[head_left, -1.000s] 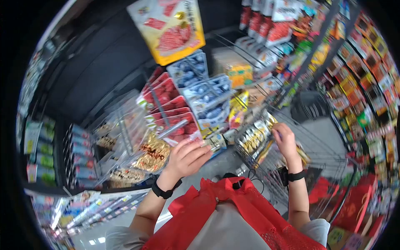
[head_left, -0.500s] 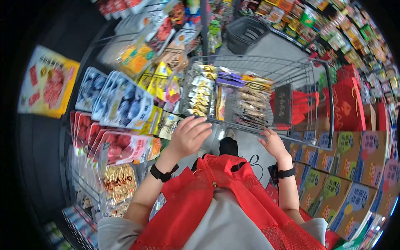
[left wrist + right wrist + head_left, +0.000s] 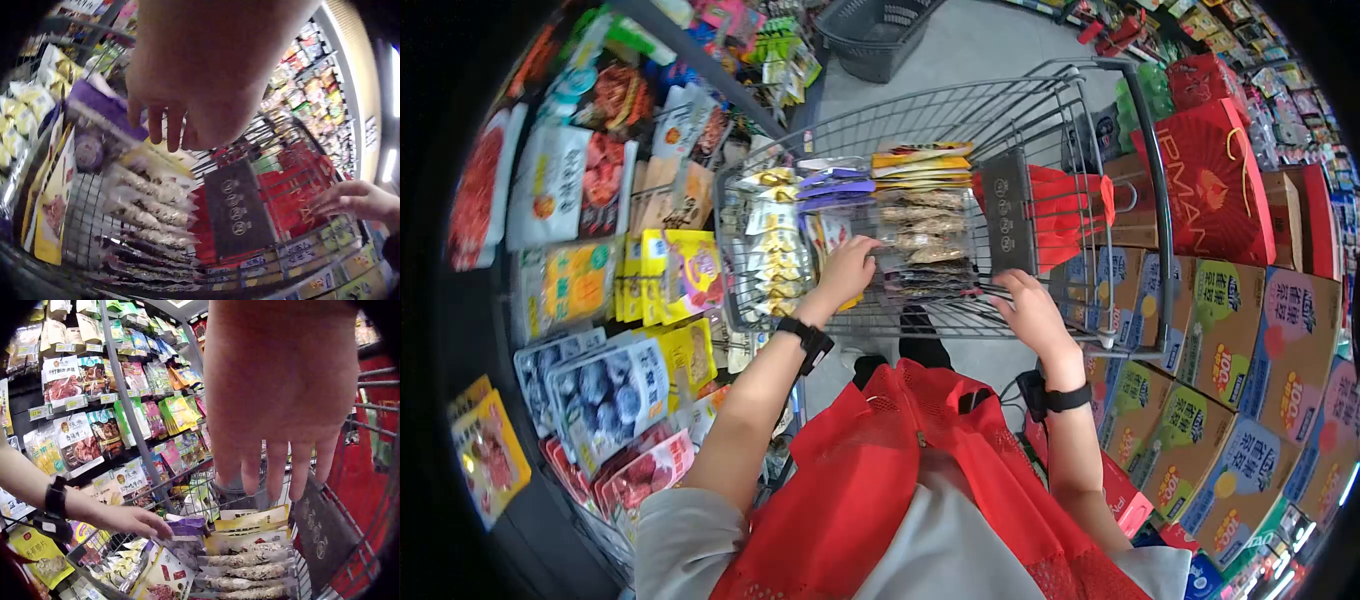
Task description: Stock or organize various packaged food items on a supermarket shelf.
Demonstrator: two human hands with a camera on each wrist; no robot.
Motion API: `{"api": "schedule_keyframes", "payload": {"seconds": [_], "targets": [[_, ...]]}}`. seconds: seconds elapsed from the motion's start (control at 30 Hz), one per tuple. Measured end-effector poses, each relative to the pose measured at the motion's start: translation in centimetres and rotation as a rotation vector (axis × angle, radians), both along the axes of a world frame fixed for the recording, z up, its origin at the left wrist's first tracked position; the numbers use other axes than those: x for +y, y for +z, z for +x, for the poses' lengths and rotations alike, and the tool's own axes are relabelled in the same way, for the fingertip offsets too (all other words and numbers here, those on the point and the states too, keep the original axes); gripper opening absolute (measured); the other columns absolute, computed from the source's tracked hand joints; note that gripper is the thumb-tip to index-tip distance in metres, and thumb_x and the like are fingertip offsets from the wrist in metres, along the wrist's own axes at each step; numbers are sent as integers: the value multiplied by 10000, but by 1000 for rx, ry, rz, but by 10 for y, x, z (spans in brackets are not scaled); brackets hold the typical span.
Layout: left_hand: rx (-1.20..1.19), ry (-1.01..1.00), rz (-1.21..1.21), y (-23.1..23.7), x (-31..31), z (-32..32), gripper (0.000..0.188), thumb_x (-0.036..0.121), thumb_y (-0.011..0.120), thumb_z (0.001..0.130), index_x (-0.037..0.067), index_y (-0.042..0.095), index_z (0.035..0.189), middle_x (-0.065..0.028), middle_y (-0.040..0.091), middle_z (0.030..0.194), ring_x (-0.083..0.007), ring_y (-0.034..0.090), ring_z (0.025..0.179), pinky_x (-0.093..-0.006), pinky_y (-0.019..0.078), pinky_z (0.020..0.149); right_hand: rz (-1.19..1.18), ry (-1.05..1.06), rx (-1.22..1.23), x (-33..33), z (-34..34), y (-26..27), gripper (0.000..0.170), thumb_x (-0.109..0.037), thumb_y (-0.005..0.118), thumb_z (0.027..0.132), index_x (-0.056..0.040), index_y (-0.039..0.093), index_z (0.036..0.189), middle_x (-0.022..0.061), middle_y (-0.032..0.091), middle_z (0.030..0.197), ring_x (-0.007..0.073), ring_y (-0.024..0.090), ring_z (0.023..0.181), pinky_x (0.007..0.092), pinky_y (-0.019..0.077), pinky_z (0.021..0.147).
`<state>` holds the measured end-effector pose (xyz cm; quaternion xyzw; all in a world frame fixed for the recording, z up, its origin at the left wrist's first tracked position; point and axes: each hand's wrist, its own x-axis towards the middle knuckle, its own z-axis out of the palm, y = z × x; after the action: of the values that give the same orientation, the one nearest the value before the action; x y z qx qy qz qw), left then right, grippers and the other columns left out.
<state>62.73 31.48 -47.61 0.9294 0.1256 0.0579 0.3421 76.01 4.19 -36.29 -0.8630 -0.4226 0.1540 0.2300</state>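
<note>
My left hand [image 3: 846, 272] reaches into a wire shopping cart [image 3: 1090, 335], fingers extended over the bagged goods. In the left wrist view its fingertips overlap the purple packets [image 3: 103, 112]. Beside it stand a row of clear-fronted bags of grainy snacks [image 3: 922, 225], white-and-gold packets [image 3: 772, 240] and a white bag with red meat pictures [image 3: 167, 575]. My right hand [image 3: 1036, 315] is at the cart's near side, its fingers loosely bent in the head view and pointing down over the bags in the right wrist view. Neither hand holds anything.
Shelves with blueberry-print bags [image 3: 608, 385] and yellow packets [image 3: 685, 275] line the left. Stacked cartons [image 3: 1220, 380] and a red gift bag [image 3: 1210, 180] stand to the right. A dark basket [image 3: 875, 40] sits on the floor beyond. A grey panel [image 3: 1006, 215] hangs in the cart.
The view has swung from the left shelf to the cart. My left hand has moved from beside the shelf bags to over the cart's contents. The right hand stays near the cart.
</note>
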Motion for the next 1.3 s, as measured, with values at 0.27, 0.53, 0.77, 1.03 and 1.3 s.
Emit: {"api": "schedule_keyframes", "payload": {"seconds": [0.27,0.53,0.77,1.03,1.3], "targets": [[339,110,66,-128,-14,97,361,59,460,774,40,517,1131,-135,545,1123,-324,511,1031,-399,428,868,96,16,70,49,87,-23,249,-135,619,754,-11,579,966,144,584,942,329,553,898,385,448,787],[446,58,223,-176,-5,137,152,135,508,769,90,641,827,-119,635,801,-313,610,764,-419,490,669,71,-27,242,37,100,-62,235,-136,620,760,-2,570,946,160,583,904,347,559,853,401,456,753],[73,-68,247,-74,-25,131,132,81,519,719,100,635,779,-75,635,771,-278,601,751,-381,474,682,110,2,247,40,85,-48,337,-118,645,731,-3,543,1031,172,554,1047,339,533,973,386,439,837],[-371,144,-61,134,-40,50,122,36,648,668,79,662,781,-53,649,758,-233,604,691,-334,478,643,185,141,73,75,59,-8,613,-110,753,596,-14,487,1141,170,564,1067,325,530,1010,363,419,870],[-724,874,283,228,-28,-100,318,-5,588,737,28,573,1053,-112,557,1107,-241,506,1058,-332,431,848,323,371,452,120,-60,42,342,-178,703,690,-4,616,970,147,630,864,268,616,767,315,471,699]]}}
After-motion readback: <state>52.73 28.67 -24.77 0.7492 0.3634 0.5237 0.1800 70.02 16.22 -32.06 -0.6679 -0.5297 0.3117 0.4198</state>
